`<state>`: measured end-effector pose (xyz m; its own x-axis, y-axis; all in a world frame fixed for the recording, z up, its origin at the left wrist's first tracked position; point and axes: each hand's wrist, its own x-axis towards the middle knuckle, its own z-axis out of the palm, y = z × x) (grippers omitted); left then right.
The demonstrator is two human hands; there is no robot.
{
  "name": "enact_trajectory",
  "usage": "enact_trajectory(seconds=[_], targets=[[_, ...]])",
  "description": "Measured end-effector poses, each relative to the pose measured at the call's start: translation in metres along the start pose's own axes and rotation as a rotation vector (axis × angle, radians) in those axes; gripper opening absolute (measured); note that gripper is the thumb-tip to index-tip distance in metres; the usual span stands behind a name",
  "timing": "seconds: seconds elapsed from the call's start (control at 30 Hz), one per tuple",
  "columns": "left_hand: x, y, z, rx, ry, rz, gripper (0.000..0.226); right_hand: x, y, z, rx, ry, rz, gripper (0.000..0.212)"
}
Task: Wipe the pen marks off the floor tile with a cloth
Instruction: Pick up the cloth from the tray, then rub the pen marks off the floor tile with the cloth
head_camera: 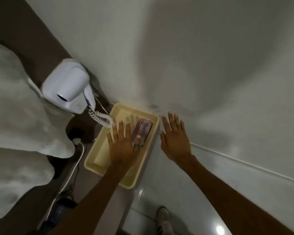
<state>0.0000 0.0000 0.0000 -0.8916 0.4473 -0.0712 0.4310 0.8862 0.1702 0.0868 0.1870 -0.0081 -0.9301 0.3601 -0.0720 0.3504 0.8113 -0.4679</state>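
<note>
A folded cloth (pixel 142 130) with reddish stripes lies in a cream plastic tray (pixel 95 150) on a narrow ledge by the wall. My left hand (pixel 121 143) hovers flat over the tray with its fingers spread, its thumb at the cloth's near end. Beside the tray, my right hand (pixel 175 139) is held flat with the fingers apart, holding nothing. Glossy white floor tile (pixel 143 217) shows at the bottom; no pen marks are visible on it.
A white wall-mounted hair dryer (pixel 70 89) with a coiled cord (pixel 101 118) hangs left of the tray. A white towel or bedding (pixel 15 116) fills the left side. Cables and a plug (pixel 77 141) run below. A shoe (pixel 163 216) stands on the floor.
</note>
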Motion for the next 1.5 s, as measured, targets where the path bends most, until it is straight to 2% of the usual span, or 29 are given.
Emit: enact_trajectory(seconds=[0.13, 0.2, 0.27, 0.37, 0.43, 0.53, 0.6, 0.67, 0.7, 0.73, 0.77, 0.83, 0.9, 0.97, 1.07, 1.17, 1.23, 1.27, 1.33, 1.4, 1.43, 1.5], targets=[[0.049, -0.031, 0.091, -0.249, -0.252, -0.228, 0.083, 0.038, 0.016, 0.091, 0.055, -0.104, 0.042, 0.067], [0.069, -0.039, 0.132, -0.337, -0.320, -0.301, 0.077, 0.053, 0.024, 0.128, 0.075, -0.122, 0.037, 0.067], [0.080, -0.045, 0.167, -0.338, -0.305, -0.325, 0.064, 0.061, 0.032, 0.155, 0.083, -0.116, 0.035, 0.063], [0.089, -0.048, 0.198, -0.276, -0.199, -0.366, 0.049, 0.063, 0.043, 0.180, 0.146, -0.083, 0.051, 0.060], [0.088, -0.043, 0.195, -0.476, -0.189, -0.445, 0.035, 0.053, 0.046, 0.182, 0.245, -0.051, 0.083, 0.059], [0.073, -0.030, 0.170, -0.984, -0.129, -0.659, 0.021, 0.028, 0.045, 0.169, 0.534, 0.019, 0.217, 0.056], [0.050, -0.015, 0.140, -1.182, -0.091, -0.687, 0.024, 0.007, 0.040, 0.150, 0.811, 0.066, 0.362, 0.052], [0.019, 0.008, 0.111, -1.346, -0.097, -0.687, 0.025, -0.011, 0.038, 0.132, 1.162, 0.005, 0.551, 0.036], [0.001, 0.022, 0.100, -1.414, -0.111, -0.689, 0.023, -0.020, 0.041, 0.126, 1.333, -0.078, 0.616, 0.028], [-0.016, 0.035, 0.095, -1.468, -0.133, -0.693, 0.023, -0.028, 0.046, 0.121, 1.490, -0.173, 0.662, 0.030], [-0.034, 0.049, 0.095, -1.496, -0.166, -0.693, 0.025, -0.037, 0.054, 0.118, 1.611, -0.246, 0.719, 0.042], [-0.069, 0.073, 0.116, -1.472, -0.234, -0.685, 0.038, -0.060, 0.076, 0.118, 1.757, -0.300, 0.791, 0.059], [-0.101, 0.093, 0.151, -1.394, -0.282, -0.683, 0.053, -0.087, 0.105, 0.131, 1.730, -0.239, 0.829, 0.051], [-0.132, 0.111, 0.195, -1.317, -0.305, -0.674, 0.055, -0.117, 0.144, 0.155, 1.576, -0.155, 0.918, 0.038], [-0.177, 0.124, 0.275, -1.116, -0.380, -0.608, 0.052, -0.170, 0.207, 0.195, 1.358, -0.099, 1.111, 0.042], [-0.210, 0.123, 0.353, -0.766, -0.503, -0.381, 0.062, -0.228, 0.276, 0.241, 1.114, -0.095, 1.245, 0.036], [-0.222, 0.114, 0.404, -0.540, -0.552, -0.189, 0.067, -0.265, 0.319, 0.269, 0.857, -0.104, 1.290, 0.033], [-0.225, 0.109, 0.430, -0.443, -0.562, -0.108, 0.069, -0.281, 0.339, 0.281, 0.704, -0.115, 1.296, 0.038], [-0.225, 0.098, 0.480, -0.289, -0.552, 0.045, 0.069, -0.309, 0.376, 0.304, 0.438, -0.099, 1.264, 0.062], [-0.217, 0.091, 0.525, -0.172, -0.509, 0.170, 0.069, -0.330, 0.408, 0.327, 0.294, -0.039, 1.186, 0.084], [-0.211, 0.088, 0.543, -0.125, -0.479, 0.205, 0.068, -0.339, 0.422, 0.340, 0.262, -0.026, 1.118, 0.088], [-0.197, 0.083, 0.577, -0.064, -0.381, 0.205, 0.066, -0.352, 0.444, 0.368, 0.264, -0.049, 0.930, 0.077]])
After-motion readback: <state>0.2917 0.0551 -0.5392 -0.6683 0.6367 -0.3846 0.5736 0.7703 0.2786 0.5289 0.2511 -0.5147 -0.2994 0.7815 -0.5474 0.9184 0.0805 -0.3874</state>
